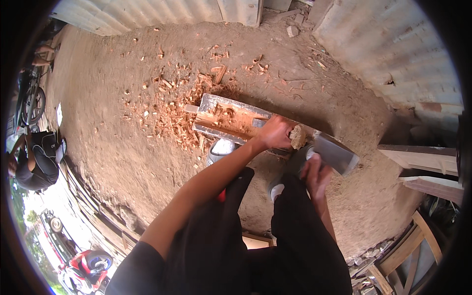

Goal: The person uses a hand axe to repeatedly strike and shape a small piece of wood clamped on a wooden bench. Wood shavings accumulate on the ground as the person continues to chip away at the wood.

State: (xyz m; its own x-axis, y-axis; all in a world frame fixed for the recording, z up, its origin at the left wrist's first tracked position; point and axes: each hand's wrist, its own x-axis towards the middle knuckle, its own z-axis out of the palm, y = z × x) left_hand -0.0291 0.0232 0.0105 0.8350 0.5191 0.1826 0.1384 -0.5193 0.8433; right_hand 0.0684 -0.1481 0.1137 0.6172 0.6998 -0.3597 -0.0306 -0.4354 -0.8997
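A long wooden block (231, 101) lies on the dirt between my feet, its hollowed top holding loose chips. My left hand (275, 132) is closed round a chisel, whose flat grey blade (258, 122) points left into the hollow. The chisel's frayed wooden butt (297, 137) sticks out on the right of that hand. My right hand (317, 175) is closed on a mallet-like tool with a broad grey rectangular head (336, 153), slightly blurred, just right of the butt. Most of its handle is hidden by my fingers.
Wood chips (169, 108) litter the ground around the block's left end. Corrugated sheets (398, 39) stand along the far side. Boards (420, 160) and a wooden frame (413, 246) are at the right. At the left are another person (37, 167) and a red motorcycle (86, 270).
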